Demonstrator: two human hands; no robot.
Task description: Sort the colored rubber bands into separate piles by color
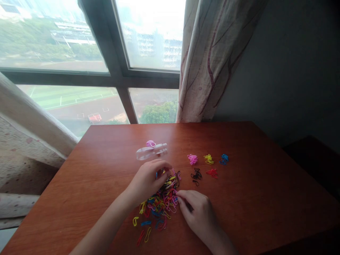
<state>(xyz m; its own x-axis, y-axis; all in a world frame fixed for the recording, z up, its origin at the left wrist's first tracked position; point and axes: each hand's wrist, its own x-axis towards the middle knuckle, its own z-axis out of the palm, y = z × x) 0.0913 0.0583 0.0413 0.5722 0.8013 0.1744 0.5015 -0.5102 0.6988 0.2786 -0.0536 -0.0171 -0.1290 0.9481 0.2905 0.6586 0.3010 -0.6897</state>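
Note:
A loose pile of small coloured rubber bands [159, 205] lies on the table in pink, yellow, blue, red and black. Over its far left side is my left hand [150, 179], palm down with its fingers curled in; what they hold, if anything, is hidden. A pink band lies by its fingertips. At the pile's right edge my right hand [195, 209] pinches a pink rubber band [175, 192] between thumb and forefinger. Beyond the pile stand small sorted heaps: pink bands [192, 159], yellow bands [208, 159], blue bands [224, 159], black bands [196, 175] and red bands [212, 173].
A clear plastic container [151, 152] lies on its side behind my left hand, with a pink-purple looped item [151, 143] at it. The brown wooden table [252, 198] reaches to a window [156, 78] with a patterned curtain [204, 60]. A few stray bands lie nearest me.

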